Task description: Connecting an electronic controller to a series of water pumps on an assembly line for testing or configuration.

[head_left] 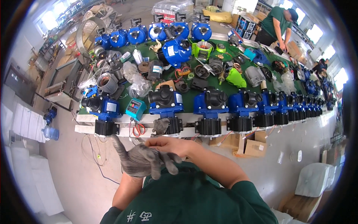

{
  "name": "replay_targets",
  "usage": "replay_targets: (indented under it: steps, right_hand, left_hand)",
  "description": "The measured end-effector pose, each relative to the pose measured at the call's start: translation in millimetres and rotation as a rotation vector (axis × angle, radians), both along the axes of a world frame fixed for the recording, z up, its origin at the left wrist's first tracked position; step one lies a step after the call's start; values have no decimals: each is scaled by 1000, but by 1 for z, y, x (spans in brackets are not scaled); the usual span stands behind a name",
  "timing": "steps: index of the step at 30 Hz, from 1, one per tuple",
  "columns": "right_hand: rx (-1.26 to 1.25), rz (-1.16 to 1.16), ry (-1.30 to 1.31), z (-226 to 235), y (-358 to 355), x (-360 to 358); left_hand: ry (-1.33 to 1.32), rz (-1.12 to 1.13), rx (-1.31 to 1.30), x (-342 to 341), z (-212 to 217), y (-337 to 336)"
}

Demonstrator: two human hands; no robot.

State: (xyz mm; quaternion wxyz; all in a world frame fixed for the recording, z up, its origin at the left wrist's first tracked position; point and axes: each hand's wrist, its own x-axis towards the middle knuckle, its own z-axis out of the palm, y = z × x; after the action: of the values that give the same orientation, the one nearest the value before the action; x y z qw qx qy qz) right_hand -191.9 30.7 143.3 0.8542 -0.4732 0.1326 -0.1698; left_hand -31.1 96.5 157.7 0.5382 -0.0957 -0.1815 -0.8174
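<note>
My left hand (136, 161) is inside a grey work glove, held in front of my chest with one finger pointing up and the others spread and drooping. My bare right hand (169, 143) reaches across from the right and pinches that glove near its fingers. A second grey glove (161, 126) lies on the white front edge of the bench (85, 118), just beyond my hands. Red-handled scissors (138, 129) lie left of it. Behind them stands a blue pump with a black motor (166, 102).
A row of blue pumps (242, 106) lines the bench front to the right. The green bench top (188, 98) holds loose parts, plastic bags and a teal box (135, 108). Cardboard boxes (255, 147) sit under the bench. A person in a green shirt (278, 22) works at the far side.
</note>
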Motion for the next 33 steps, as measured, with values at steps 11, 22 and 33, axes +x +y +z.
replay_targets:
  steps: [11, 22, 33]
  right_hand:
    - [158, 64, -18, -72, 35, 31]
    - [-454, -241, 312, -62, 25, 44]
    - [-1003, -774, 1284, -163, -55, 6]
  left_hand:
    - [-203, 101, 158, 14, -27, 23]
    - [-460, 730, 116, 50, 0, -34]
    - [-1255, 488, 467, 54, -141, -6]
